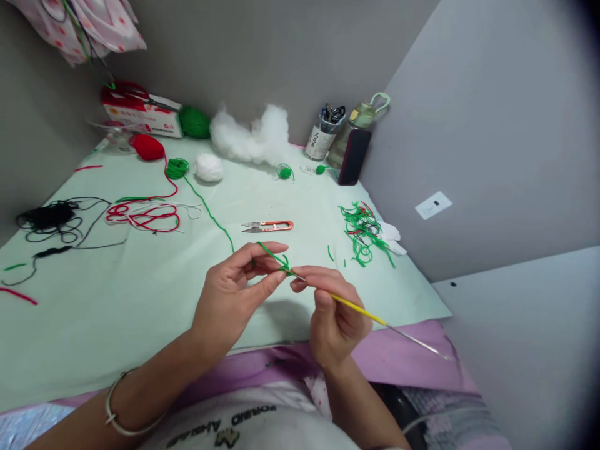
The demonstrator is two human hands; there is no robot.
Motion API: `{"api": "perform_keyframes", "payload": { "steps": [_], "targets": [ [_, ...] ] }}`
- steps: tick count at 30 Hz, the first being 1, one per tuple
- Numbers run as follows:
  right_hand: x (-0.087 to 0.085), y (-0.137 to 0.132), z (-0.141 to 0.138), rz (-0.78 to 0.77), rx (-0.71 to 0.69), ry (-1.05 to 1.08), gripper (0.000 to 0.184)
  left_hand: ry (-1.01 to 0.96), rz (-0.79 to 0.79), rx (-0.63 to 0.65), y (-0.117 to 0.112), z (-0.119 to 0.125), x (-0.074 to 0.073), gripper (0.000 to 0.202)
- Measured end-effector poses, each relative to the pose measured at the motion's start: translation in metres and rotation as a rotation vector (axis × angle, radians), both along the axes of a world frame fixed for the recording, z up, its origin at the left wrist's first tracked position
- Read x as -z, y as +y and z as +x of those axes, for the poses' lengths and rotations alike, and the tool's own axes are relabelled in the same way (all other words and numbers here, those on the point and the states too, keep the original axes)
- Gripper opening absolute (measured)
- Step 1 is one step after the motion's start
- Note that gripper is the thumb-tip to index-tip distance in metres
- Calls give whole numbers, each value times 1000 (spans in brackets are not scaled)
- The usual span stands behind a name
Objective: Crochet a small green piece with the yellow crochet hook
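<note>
My left hand (234,290) pinches a small piece of green yarn (284,265) between thumb and fingers, and a strand runs over its raised index finger. From there the green strand trails back across the table to a small green ball (177,167). My right hand (335,309) is closed round a crochet hook (359,307) with a yellow grip. The hook's near tip meets the green yarn at my left fingertips; its other metal end points down to the right. Just beyond my hands lie orange thread snips (268,226), blades to the left.
Yarn scraps (364,234) lie in a heap at right. White stuffing (253,134), a pen cup (323,134) and a phone (355,157) stand along the back. Red yarn (149,147), a white ball (209,167) and tangled black yarn (49,217) occupy the left. Grey walls enclose the table.
</note>
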State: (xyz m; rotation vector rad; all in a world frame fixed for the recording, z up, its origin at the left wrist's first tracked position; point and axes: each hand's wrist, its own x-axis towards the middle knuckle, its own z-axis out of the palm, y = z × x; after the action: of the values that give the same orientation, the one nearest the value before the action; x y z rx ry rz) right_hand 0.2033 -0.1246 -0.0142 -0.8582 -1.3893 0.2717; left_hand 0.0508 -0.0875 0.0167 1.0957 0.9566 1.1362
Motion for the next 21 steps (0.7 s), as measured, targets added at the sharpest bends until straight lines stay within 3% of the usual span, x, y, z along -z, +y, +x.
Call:
{"api": "perform_keyframes", "payload": {
  "steps": [9, 14, 21],
  "targets": [
    [-1, -1, -2, -16, 5, 1, 26, -163, -118, 51, 4, -3, 3, 20],
    [-2, -1, -5, -65, -19, 122, 23, -220, -179, 129, 3, -3, 5, 21],
    [-2, -3, -6, -86, -57, 168, 22, -284, -262, 129, 4, -1, 4, 19]
  ]
}}
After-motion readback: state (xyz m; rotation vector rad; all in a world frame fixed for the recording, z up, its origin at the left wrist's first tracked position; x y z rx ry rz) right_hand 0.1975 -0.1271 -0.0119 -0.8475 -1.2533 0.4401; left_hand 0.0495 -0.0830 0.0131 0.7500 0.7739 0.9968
